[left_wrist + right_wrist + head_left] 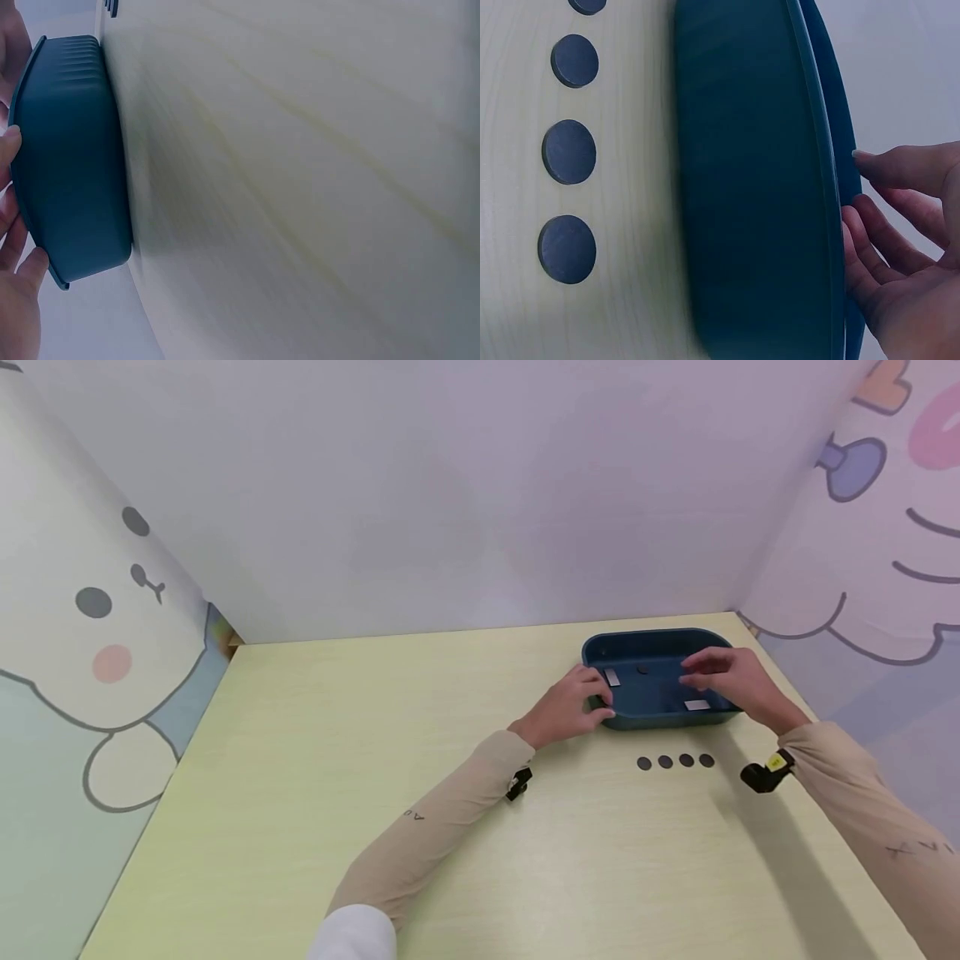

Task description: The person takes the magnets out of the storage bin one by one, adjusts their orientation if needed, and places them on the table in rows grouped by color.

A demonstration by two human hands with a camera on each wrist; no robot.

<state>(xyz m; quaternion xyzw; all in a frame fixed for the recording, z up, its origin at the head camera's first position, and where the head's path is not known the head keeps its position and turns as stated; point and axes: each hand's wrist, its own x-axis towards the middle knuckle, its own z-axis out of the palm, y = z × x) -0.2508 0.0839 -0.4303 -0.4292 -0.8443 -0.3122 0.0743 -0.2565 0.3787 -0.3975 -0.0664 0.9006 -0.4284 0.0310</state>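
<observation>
A dark blue-green tray point(658, 722) with rounded corners sits at the far right of the table. At its left end my left hand point(568, 708) holds the rim, and in the left wrist view the fingertips point(10, 142) touch that edge. My right hand point(731, 681) is over the tray's right part, fingers bent and thumb apart, with nothing visible between them. Inside lie a small dark disc point(642, 669), a white rectangular piece point(612, 677) at the left and another white piece point(696, 705) near the front right.
Several flat dark round discs point(568, 151) lie in a row on the pale wooden table point(337, 760), just in front of the tray. A white wall point(465, 502) rises behind the table, with cartoon-printed panels point(105, 610) on both sides.
</observation>
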